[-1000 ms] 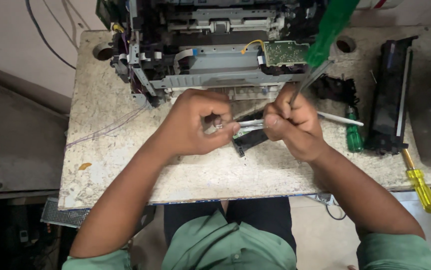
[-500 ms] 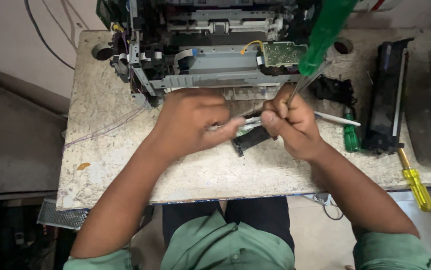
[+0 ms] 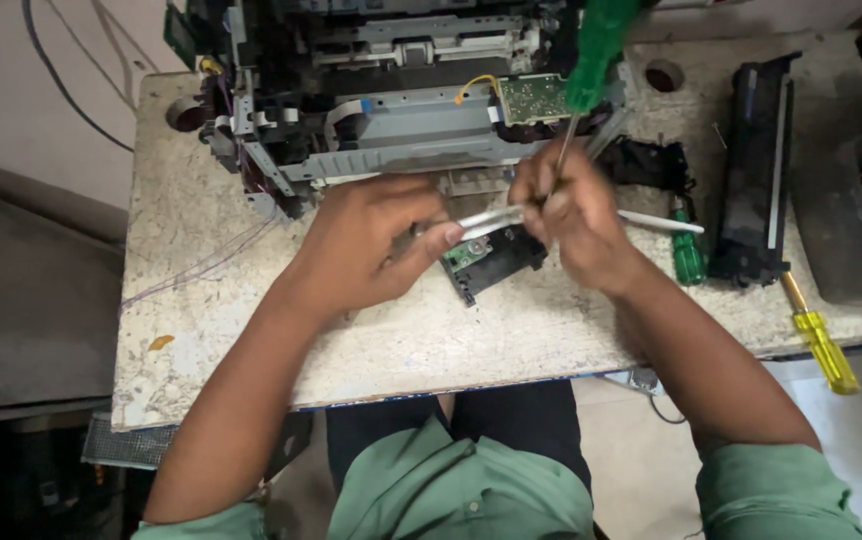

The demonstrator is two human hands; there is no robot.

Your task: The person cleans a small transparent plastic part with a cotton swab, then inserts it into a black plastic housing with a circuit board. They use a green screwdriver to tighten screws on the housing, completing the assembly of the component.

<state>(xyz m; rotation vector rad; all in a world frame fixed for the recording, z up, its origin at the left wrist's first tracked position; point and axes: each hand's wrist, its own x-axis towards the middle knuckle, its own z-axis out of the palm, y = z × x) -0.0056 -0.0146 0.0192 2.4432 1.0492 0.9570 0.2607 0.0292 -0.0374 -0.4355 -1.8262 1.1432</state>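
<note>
My left hand [image 3: 376, 245] grips one end of a thin clear plastic strip [image 3: 491, 218] above a small black part with a green circuit board [image 3: 486, 260] lying on the stone table [image 3: 511, 330]. My right hand [image 3: 573, 215] pinches the strip's other end and also holds a green-handled screwdriver [image 3: 601, 50], whose shaft points down into the fist while the handle rises toward the camera. Behind both hands stands an opened printer chassis [image 3: 401, 110] with a green circuit board [image 3: 533, 98] and cables exposed.
A black cartridge-like unit [image 3: 759, 165] lies at the right. A short green screwdriver [image 3: 688, 250], a white rod [image 3: 661, 222] and a yellow-handled screwdriver [image 3: 823, 345] at the table's right edge lie nearby. Thin purple wires [image 3: 201, 265] trail off the left side.
Both hands have stayed on the clear strip, shifting slightly. The green screwdriver handle has tilted a little more upright in my right hand.
</note>
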